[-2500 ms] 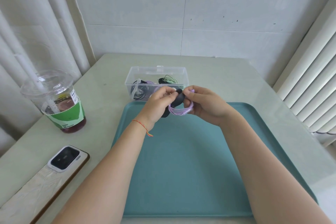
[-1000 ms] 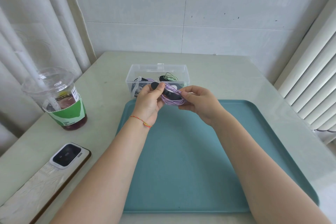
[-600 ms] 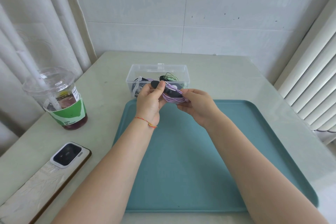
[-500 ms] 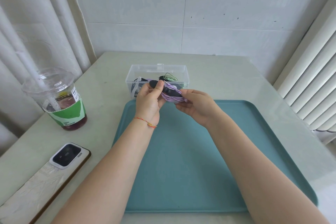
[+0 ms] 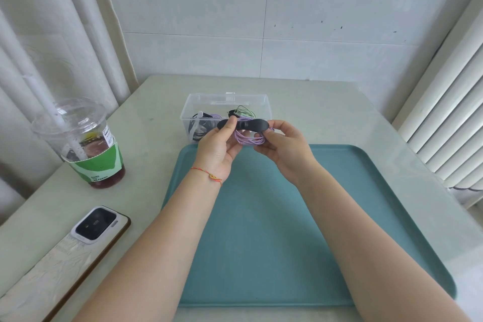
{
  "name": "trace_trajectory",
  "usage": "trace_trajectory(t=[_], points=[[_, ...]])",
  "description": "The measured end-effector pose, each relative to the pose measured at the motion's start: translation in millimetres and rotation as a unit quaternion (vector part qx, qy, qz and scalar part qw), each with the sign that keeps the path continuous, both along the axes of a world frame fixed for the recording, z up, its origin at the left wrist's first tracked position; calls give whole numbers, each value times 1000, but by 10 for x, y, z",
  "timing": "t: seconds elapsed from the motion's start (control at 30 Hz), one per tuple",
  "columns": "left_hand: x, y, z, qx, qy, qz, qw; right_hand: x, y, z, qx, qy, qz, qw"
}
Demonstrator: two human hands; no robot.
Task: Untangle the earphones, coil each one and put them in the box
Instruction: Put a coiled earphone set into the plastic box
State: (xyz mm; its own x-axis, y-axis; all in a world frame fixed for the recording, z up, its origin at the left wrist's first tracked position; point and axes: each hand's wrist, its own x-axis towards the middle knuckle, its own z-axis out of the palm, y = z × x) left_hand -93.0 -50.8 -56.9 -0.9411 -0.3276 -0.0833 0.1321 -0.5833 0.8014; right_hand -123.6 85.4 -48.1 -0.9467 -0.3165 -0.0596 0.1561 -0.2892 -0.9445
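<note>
Now both hands are stretching a black strap over the purple earphone coil.
Left hand and right hand fingers are pinching its ends, flattened since a moment ago, just before the clear box; fastening seems near.

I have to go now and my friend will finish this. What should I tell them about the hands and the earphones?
Left hand: pinches the left end of the black strap.
Right hand: holds the coiled purple earphones and the strap's right end.
Both are held above the teal tray's far edge, just in front of the clear box.
Done: black and green earphones lie in the box; the purple ones are coiled.
Left: close the strap round the purple coil and put it in the box.
</note>
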Motion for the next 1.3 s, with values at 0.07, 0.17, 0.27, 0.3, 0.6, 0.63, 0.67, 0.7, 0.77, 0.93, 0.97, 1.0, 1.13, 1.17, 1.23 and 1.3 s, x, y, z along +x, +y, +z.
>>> trace_trajectory(t=[0.07,0.17,0.27,0.3,0.6,0.63,0.67,0.7,0.77,0.93,0.97,1.0,1.13,1.17,1.23,1.3], points=[[13,-6,5,-30,-5,-17,999,-17,34,12,25,23,-12,999],[42,-48,32,-79,10,-21,997,-36,79,34,41,42,-7,998],[48,-115,27,-147,26,-36,988,-30,95,39,53,58,4,997],[52,-120,22,-170,31,-44,984,-24,93,36,56,62,7,996],[19,-128,-21,-243,3,30,970,18,41,39,45,37,37,998],[17,-142,-24,-243,-3,31,970,11,57,59,52,24,40,998],[20,-151,-24,-247,-3,21,969,2,77,84,54,13,39,998],[24,-156,-28,-257,-1,5,966,-14,104,103,55,9,35,998],[40,-149,-23,-288,6,-28,957,-60,165,116,77,35,37,996],[58,-124,-38,-366,13,-74,927,-86,211,84,298,155,169,927],[59,-123,-37,-369,9,-75,926,-82,208,89,319,166,168,918],[58,-120,-34,-362,5,-76,929,-83,205,93,329,174,161,914],[83,-113,43,-312,-5,-72,947,-78,190,94,282,164,150,933],[99,-121,60,-300,-1,-84,950,-78,188,88,261,153,144,942],[131,-163,75,-291,6,-125,949,-89,192,83,238,140,129,953],[150,-180,63,-285,7,-161,945,-90,186,78,225,133,118,958]])
